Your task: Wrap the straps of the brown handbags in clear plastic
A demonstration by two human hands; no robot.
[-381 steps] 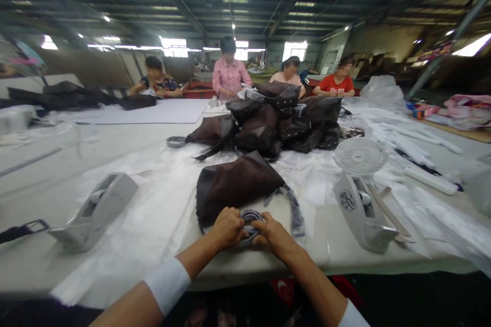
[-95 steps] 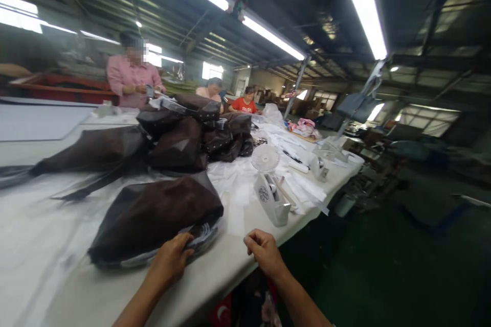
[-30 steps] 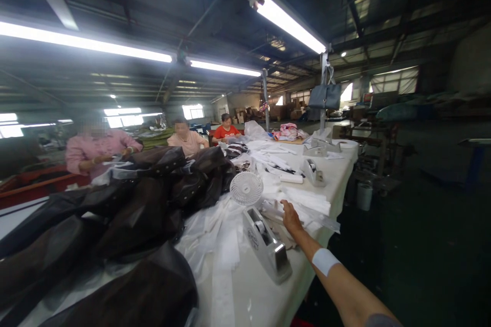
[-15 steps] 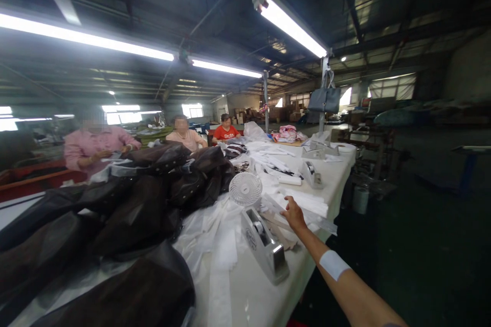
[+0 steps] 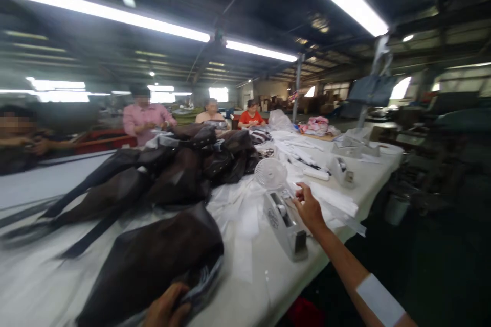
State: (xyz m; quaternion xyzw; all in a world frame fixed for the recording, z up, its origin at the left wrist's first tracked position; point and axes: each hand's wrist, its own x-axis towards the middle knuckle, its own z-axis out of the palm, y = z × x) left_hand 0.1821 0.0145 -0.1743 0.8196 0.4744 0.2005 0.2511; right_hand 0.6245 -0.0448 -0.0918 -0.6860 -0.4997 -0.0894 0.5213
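A dark brown bag (image 5: 161, 260) lies in clear plastic on the white table (image 5: 261, 286), close to me. My left hand (image 5: 165, 310) shows at the bottom edge, its fingers curled on the bag's near end. My right hand (image 5: 309, 208) is raised just right of a grey tape dispenser (image 5: 286, 226). Its thumb and fingers pinch the end of a thin clear plastic sheet (image 5: 330, 199) that comes off a white stack beside the dispenser. Motion blur hides the exact grip.
A pile of brown bags (image 5: 192, 161) fills the table's middle. A small white fan (image 5: 270, 172) stands behind the dispenser, and a second dispenser (image 5: 342, 170) sits further right. Several people (image 5: 148, 117) work at the far side. The table's edge drops off to the right.
The view has swung back left. My right hand has drawn back from the plastic stack and lifted with a sheet pinched. My left hand is back in view on the near bag.
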